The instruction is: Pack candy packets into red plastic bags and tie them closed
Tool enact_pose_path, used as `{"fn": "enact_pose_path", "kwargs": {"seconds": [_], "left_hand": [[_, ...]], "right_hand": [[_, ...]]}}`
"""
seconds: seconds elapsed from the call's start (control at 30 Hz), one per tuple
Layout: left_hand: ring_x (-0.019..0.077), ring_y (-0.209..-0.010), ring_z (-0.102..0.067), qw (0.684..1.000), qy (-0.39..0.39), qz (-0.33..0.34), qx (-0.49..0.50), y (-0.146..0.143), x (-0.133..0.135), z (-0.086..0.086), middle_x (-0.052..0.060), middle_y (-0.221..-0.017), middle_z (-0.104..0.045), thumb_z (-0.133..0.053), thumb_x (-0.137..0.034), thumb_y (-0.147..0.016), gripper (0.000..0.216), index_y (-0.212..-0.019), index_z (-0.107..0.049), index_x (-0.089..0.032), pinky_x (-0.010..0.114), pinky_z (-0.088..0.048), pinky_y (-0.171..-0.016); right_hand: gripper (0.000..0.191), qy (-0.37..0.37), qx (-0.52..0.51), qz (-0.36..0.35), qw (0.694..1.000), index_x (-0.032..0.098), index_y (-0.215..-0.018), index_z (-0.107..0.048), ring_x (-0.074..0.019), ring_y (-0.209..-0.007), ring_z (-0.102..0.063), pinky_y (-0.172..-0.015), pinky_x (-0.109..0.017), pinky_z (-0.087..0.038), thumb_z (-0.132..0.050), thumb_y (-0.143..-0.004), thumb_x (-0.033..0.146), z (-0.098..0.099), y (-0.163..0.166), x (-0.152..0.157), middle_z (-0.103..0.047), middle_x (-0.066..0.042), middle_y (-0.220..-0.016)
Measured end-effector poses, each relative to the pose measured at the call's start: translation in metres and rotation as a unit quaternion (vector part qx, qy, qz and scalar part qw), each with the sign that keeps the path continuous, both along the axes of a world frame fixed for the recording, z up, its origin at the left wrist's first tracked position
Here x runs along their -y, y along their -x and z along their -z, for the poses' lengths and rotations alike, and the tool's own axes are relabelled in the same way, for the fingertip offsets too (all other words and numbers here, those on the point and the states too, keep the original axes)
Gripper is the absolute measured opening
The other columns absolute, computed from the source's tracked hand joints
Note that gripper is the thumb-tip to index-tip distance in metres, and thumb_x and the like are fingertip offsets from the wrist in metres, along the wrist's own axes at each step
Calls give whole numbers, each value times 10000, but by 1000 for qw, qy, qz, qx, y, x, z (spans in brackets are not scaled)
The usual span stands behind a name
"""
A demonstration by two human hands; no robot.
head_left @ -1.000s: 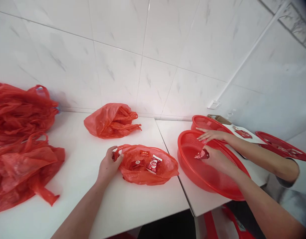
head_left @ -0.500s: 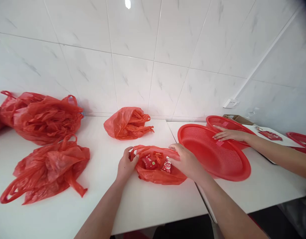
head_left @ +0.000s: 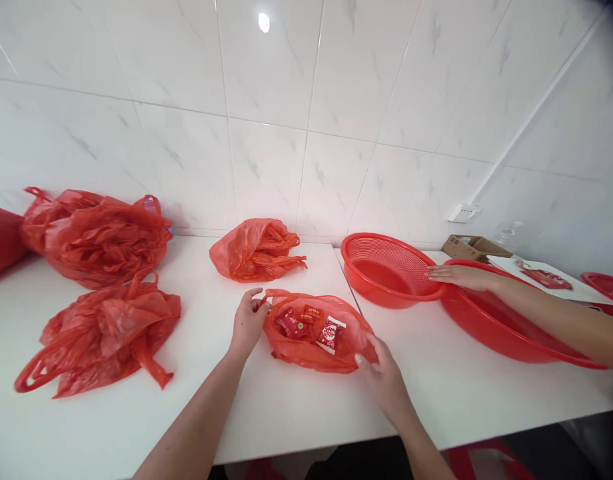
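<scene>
Holding the open bag (head_left: 316, 333) at both ends, I have my left hand (head_left: 247, 323) pinching the handle at its left rim and my right hand (head_left: 384, 373) closed on the plastic at its right edge. The bag lies flat on the tabletop (head_left: 286, 413), just in front of me, mouth spread so the sweets (head_left: 311, 323) inside show.

As I judge it, the step in hand is filling this bag, with both hands keeping the mouth open. The next move would call for one hand to let go while the other keeps the rim spread, since the thin plastic will sag shut if both release.

Counting outward: one open bag between my hands; inside it I make out about five small red packets, one of them white-faced, though they overlap and I cannot be sure of the number. One crumpled bag (head_left: 256, 250) sits behind it near the wall. Two more bag heaps lie to the left, the near heap (head_left: 101, 333) and the far heap (head_left: 99, 233), and the edge of something red (head_left: 1, 240) shows at the far left. To the right stand two baskets, the small basket (head_left: 386, 270) and the big basket (head_left: 511, 327) touching it. A co-worker's hand (head_left: 459, 275) rests flat on the big basket's rim. Beyond are a box (head_left: 474, 248), a packet (head_left: 546, 277) and a third basket's rim (head_left: 609, 285).
</scene>
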State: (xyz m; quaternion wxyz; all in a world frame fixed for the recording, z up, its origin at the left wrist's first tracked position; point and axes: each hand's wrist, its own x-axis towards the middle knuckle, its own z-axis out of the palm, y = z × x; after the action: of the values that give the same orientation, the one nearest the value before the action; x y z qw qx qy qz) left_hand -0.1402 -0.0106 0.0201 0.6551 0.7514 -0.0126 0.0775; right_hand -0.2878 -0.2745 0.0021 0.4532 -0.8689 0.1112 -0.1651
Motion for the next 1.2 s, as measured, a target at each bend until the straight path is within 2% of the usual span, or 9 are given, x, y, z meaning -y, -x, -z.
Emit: {"fn": "enact_pose_path", "kwargs": {"seconds": [0.23, 0.37, 0.5, 0.67, 0.77, 0.9, 1.03, 1.1, 1.2], "left_hand": [[129, -764, -629, 966, 134, -33, 218, 7, -14, -127, -13, -767, -614, -636, -273, -737, 392, -1104, -524, -187, 269, -481, -754], [129, -802, -643, 957, 121, -5, 262, 24, -19, -167, -5, -811, -641, -659, -244, -727, 410, -1111, -522, -197, 259, -494, -744], [138, -855, -647, 964, 133, 16, 230, 22, -22, -165, 17, -897, -672, -669, -225, -718, 435, -1120, -503, -214, 268, -503, -744], [152, -906, -642, 957, 166, -20, 237, 7, -23, -159, 55, -994, -655, -674, -218, -697, 436, -1098, -504, -199, 261, -515, -725], [134, -848, -638, 956, 156, -22, 249, 5, -22, -171, 67, -1051, -633, -676, -215, -687, 437, -1091, -512, -194, 234, -513, -677], [103, -829, -613, 936, 141, -7, 323, 13, -24, -190, 72, -1184, -595, -680, -215, -700, 427, -1101, -533, -221, 220, -509, -703], [126, -845, -607, 946, 114, 24, 302, 21, -40, -180, 59, -1088, -626, -706, -235, -695, 472, -1138, -542, -239, 252, -512, -735], [151, -874, -610, 961, 82, 50, 258, 23, -54, -158, 61, -1057, -629, -720, -269, -690, 513, -1166, -532, -246, 282, -514, -754], [239, -1146, -529, 976, 3, 57, 208, 23, -78, -109, 102, -1303, -517, -740, -347, -672, 678, -1280, -445, -295, 370, -486, -883]], "right_hand": [[515, -38, 207, 18, 977, 251, -1307, -442, -229, -1173, -507, -938, -376, -450, -542, -822, 392, -102, -34, -3, -501, -80, -1325], [235, 6, 132, -2, 991, 231, -991, -631, -196, -868, -595, -745, -329, -476, -551, -795, 331, -128, -39, 2, -645, -48, -1046], [123, 35, 101, -53, 993, 239, -826, -634, -164, -748, -560, -664, -297, -435, -530, -785, 290, -134, -40, 7, -641, -13, -898], [112, 28, 112, -33, 993, 228, -786, -585, -158, -720, -543, -651, -293, -424, -553, -778, 336, -146, -45, 14, -620, -9, -852], [174, 42, 121, -44, 991, 216, -682, -495, -141, -652, -493, -587, -271, -392, -606, -737, 339, -165, -49, 18, -569, 4, -753], [319, 27, 268, -47, 962, 218, -633, -335, -129, -661, -448, -576, -258, -376, -627, -730, 303, -180, -49, 13, -496, 8, -753], [256, -7, 244, -23, 970, 231, -721, -422, -135, -656, -468, -594, -275, -423, -650, -740, 345, -153, -50, 14, -484, 9, -744], [288, -85, 213, -51, 972, 250, -933, -490, -163, -775, -553, -680, -310, -483, -658, -740, 381, -125, -53, 19, -548, -23, -898], [616, -183, 165, -116, 962, 300, -1247, -371, -236, -1122, -537, -896, -410, -475, -675, -724, 414, -79, -57, 24, -480, -94, -1273]]}}
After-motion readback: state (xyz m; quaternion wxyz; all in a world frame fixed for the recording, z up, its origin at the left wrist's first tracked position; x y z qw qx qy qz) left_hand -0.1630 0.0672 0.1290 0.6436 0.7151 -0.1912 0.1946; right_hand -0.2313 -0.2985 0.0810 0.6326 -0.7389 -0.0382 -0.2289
